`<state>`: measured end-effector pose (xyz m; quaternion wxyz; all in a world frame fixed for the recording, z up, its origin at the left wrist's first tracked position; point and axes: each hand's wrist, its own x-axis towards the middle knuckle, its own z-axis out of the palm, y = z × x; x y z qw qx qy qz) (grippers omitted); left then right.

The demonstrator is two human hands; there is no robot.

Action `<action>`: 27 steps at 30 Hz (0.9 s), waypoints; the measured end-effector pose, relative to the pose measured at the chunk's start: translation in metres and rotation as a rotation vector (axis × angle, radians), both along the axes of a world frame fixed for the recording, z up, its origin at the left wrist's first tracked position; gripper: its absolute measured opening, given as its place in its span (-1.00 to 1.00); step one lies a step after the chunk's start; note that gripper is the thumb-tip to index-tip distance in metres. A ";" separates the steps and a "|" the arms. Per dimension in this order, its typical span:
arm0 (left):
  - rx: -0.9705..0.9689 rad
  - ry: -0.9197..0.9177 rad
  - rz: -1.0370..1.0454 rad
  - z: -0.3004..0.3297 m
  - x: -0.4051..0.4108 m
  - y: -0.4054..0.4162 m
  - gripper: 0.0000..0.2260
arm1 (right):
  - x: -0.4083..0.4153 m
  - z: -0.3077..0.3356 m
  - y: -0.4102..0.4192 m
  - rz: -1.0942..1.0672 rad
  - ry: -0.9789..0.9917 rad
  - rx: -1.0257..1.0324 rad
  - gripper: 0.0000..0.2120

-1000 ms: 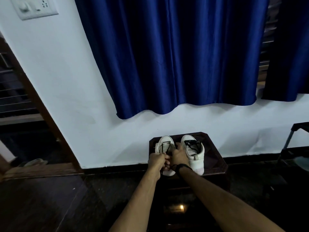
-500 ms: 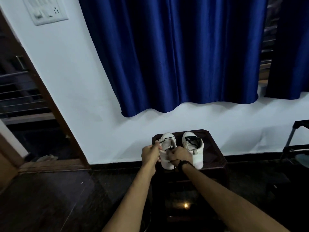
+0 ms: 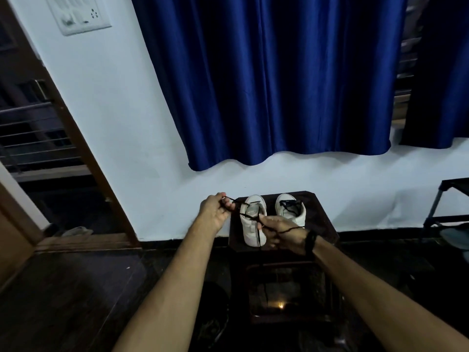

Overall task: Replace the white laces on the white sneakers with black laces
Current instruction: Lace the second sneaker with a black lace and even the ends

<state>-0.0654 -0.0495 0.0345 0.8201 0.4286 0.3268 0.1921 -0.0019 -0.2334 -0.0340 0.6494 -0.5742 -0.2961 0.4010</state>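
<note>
Here we see two white sneakers side by side on a dark wooden stool [image 3: 319,219] that stands against the white wall [image 3: 132,118]. The left sneaker [image 3: 252,224] carries a black lace [image 3: 243,209] drawn out of it in two directions. The left hand [image 3: 214,212] is raised off to the left of the stool, its fingertips pinching one end of that lace, which runs taut from the shoe up to the fingers. The right hand [image 3: 281,231] lies low over the near right side of the same sneaker, fingers curled around the other stretch of lace; a strand crosses the back of this hand and another hangs down past the stool's front edge. This hand covers part of the shoe's side, and a dark band [image 3: 311,241] circles its wrist. The right sneaker [image 3: 291,209] stands apart from both hands with a loose black lace bunched at its opening. Above hangs a deep blue curtain [image 3: 279,80], a switch plate [image 3: 78,13] sits high on the wall, a brown door frame [image 3: 83,148] slants at the left, and a dark metal rack [image 3: 446,207] stands at the right edge. The floor is dark and glossy.
</note>
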 end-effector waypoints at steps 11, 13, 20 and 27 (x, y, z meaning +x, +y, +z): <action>0.798 0.130 -0.424 -0.034 0.001 -0.025 -0.75 | 0.035 0.015 0.026 -0.225 -1.021 -0.354 -0.72; 0.705 0.090 -0.556 -0.034 0.002 -0.027 -0.70 | 0.035 0.013 0.033 -0.316 -1.060 -0.305 -0.75; 0.989 0.104 -0.595 -0.050 0.008 0.011 -0.72 | 0.057 -0.007 0.006 -0.335 -1.116 -0.215 -0.83; 0.818 0.121 -0.398 -0.069 0.032 0.001 -0.69 | 0.056 -0.026 0.028 -0.594 -0.982 -0.253 -0.84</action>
